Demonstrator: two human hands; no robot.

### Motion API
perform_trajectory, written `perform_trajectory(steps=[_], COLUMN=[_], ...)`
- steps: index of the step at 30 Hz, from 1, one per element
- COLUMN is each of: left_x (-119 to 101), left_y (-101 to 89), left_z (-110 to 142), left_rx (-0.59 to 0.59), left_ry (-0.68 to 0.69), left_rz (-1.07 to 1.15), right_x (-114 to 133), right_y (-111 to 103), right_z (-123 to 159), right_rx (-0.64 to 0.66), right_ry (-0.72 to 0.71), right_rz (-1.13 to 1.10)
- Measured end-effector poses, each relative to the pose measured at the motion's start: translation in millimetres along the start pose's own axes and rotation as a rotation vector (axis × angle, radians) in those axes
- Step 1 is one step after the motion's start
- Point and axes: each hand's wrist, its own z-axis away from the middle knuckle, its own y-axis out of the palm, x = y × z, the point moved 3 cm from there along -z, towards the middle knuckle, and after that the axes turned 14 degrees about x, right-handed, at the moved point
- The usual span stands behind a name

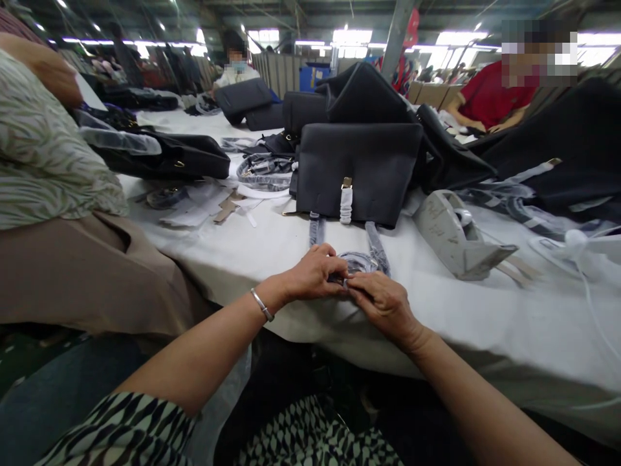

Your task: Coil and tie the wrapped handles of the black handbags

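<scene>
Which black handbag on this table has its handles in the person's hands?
The nearest handbag, with a gold-tipped strap: its plastic-wrapped handles run to the left hand and right hand; the other bags lie farther off.

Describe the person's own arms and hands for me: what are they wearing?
Neither the left hand nor the right hand wears a glove, and both forearms are bare. A slim silver-coloured bangle circles the left wrist. The sleeve has a black-and-white geometric print.

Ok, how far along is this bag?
Done: the black handbag has its buckle strap and handles wrapped. In hand: left hand and right hand pinch clear film between the handles. Remaining: black bags beyond, state unclear.
</scene>
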Motion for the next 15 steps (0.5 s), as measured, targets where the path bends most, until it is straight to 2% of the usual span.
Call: perform_trajectory(steps=[6,12,15], left_x=[2,8,8], left_y=[6.2,11.8,15.1], left_z=[0,2,3], left_rx=[-0.040,-0.086,-0.104], left_ry=[0.015,-0.035,-0.034], left_rz=[-0.005,0.101,0.134], right_x=[-3,-7,-8], right_y=[-5,-13,-12], right_z=[-2,-5,-6], right_rx=[0.081,0.242,0.222], right_ry=[0.184,0.182,0.215], right_rz=[-0.065,-0.179,-0.218])
